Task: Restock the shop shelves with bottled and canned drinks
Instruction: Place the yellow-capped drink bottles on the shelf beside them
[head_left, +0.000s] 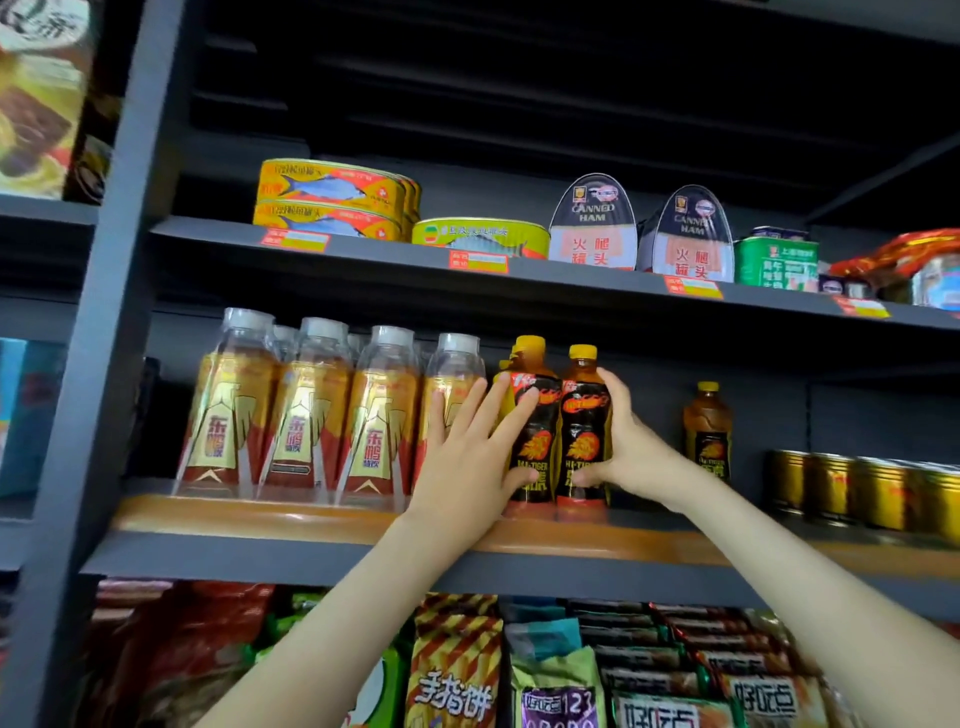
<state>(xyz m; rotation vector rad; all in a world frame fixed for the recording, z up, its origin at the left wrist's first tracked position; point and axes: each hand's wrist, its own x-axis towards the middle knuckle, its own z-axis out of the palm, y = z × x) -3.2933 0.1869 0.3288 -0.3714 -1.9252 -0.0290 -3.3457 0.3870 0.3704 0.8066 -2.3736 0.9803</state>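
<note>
Left hand (467, 457) flat, fingers spread; right hand (631, 441) grip wraps glossy black-label bottles (582, 431) (yellow caps).

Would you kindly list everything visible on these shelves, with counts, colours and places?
Fish tins: at least three, yellow and green, top shelf left.
Ham tins: two, white and pink, top shelf centre.
Green tin: one, top shelf right.
Clear-capped bottles: four in front, more behind, gold and red labels, middle shelf left.
Yellow-capped bottles: two between the hands, another behind them, one apart further right, black and orange labels.
Gold cans: about four, middle shelf right.
Snack packets: many, mixed colours, bottom shelf.
Left hand: flat against the bottles.
Right hand: gripping a yellow-capped bottle.
</note>
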